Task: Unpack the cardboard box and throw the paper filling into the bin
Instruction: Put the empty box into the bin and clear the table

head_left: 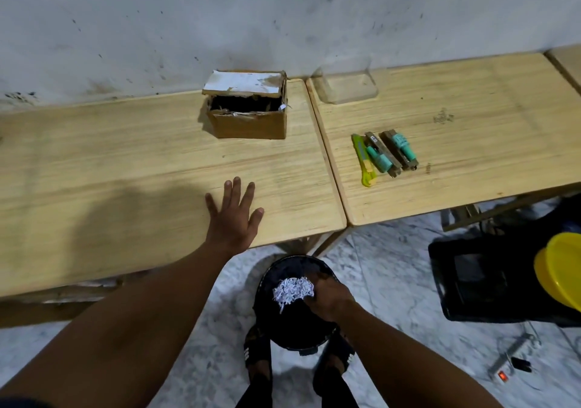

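An open cardboard box (250, 115) stands at the back of the left wooden table (125, 162), its flap up against the wall and its inside dark. My left hand (234, 215) lies flat and spread on that table near its front edge. Below the table, my right hand (330, 297) grips a clump of white shredded paper (292, 291) just over the mouth of a black bin (298, 319) on the floor between my feet.
On the right table (471, 131) lie a yellow-green box cutter (364, 162) and two teal items on brown cards (390, 153), with a clear plastic container (345, 85) at the back. A black crate (471, 278), a yellow lid (562, 269) and a power strip (512, 360) sit on the floor.
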Demonstrator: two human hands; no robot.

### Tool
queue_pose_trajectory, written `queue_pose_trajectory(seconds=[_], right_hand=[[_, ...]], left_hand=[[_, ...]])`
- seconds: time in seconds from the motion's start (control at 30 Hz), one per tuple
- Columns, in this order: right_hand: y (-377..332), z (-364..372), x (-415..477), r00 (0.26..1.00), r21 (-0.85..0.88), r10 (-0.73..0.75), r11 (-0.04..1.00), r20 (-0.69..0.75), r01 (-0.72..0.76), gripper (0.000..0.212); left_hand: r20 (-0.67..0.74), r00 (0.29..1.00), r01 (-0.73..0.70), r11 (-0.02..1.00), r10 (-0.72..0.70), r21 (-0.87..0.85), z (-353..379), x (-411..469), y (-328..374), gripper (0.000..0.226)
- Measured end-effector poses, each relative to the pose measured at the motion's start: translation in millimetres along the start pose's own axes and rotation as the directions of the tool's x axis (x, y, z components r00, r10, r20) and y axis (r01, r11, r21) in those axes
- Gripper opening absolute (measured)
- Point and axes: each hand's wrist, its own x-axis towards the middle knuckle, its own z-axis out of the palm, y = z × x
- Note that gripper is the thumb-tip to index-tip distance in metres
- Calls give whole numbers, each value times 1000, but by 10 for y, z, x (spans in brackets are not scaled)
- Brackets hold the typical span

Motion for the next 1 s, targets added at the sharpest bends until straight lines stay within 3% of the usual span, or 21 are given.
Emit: queue_pose_trajectory(seconds=[0.17, 0.37, 0.43, 0.5, 0.57, 0.73, 1.0], right_hand=[[-184, -449, -142, 995, -49, -42, 998, 93, 47, 57], [-673, -1442, -394, 952, -142, -103, 979, 289, 148, 43], [-836, -1807, -451, 954, -111, -77, 987, 289, 113, 38], [-983, -2213, -463, 973, -66, -68, 994, 220, 84, 37], [-1093, -2581, -403, 992, -107, -114, 987, 58, 120, 41], [-1124, -3010, -103, 959, -2, -85, 996, -272, 87, 47], [-1197, -3445, 610, 867, 248, 64, 966, -494, 70, 58]], left_hand=[[119, 990, 78, 997, -78, 4, -238, -46, 20, 63], [147, 975, 174, 984, -169, -22, -852, 96, 65, 63], [168, 970, 185, 982, -176, -39, -1107, 166, 94, 64], [146, 972, 191, 981, -184, -32, -1369, 287, 96, 64], [85, 973, 218, 975, -215, -32, -1554, 400, 63, 63], [14, 955, 295, 942, -297, -158, -1764, 613, -115, 63], [83, 869, 455, 723, -487, -519, -2012, 1337, -495, 68]])
